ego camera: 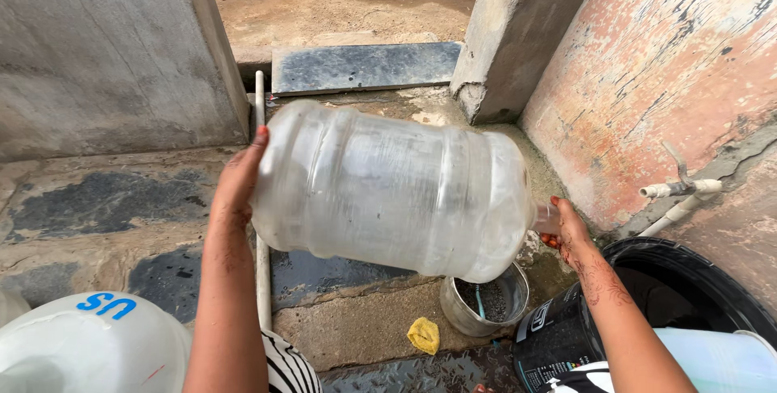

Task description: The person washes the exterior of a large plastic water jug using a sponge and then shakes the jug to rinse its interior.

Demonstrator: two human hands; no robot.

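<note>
A big clear plastic jug (388, 191), cloudy and ribbed, is lying on its side in mid-air above the wet floor (105, 215), neck pointing right. The left hand (236, 186) is pressing flat and open against its base, while the right hand (566, 231) is gripping its neck. Below it a small metal bucket (486, 300) is standing beside a black tub (696, 280).
</note>
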